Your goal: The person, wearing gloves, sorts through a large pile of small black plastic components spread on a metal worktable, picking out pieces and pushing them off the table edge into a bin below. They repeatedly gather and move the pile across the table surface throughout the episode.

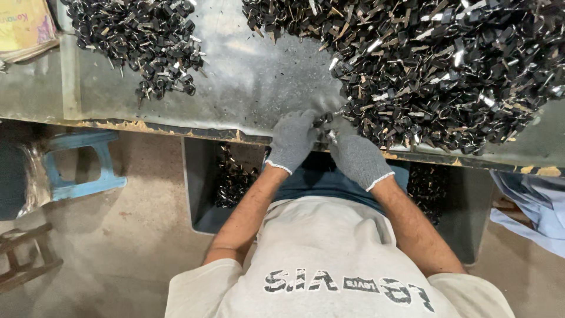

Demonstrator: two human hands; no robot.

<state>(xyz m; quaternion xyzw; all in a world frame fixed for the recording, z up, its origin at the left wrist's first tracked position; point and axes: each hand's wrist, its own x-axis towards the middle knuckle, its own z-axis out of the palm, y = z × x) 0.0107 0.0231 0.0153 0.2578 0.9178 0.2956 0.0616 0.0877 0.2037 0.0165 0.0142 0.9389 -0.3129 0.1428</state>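
Small black-and-silver metal piece (pixel 323 122) sitting between the two gloved hands at the near edge of the table, right at the foot of the big heap. Left hand (pixel 292 140), in a grey knitted glove, curling its fingers around that piece from the left; right hand (pixel 357 158), gloved the same, closing on it from the right, fingertips meeting the left ones. Exact grip hidden by the gloves, but both hands bending shut on the piece rather than lying flat.

Spreading out behind and to the right, a large heap of black-headed silver metal keys (pixel 447 65), touching the hands' fingertips. Lying well apart at the far left, a smaller heap of the same black pieces (pixel 141 41). Carrying both, a worn grey metal table (pixel 247 82) dusted with dark flecks. Standing under the table edge, near the knees, dark bins (pixel 203 182) holding more black pieces. Resting on the floor to the left, a light blue plastic stool (pixel 82 165).
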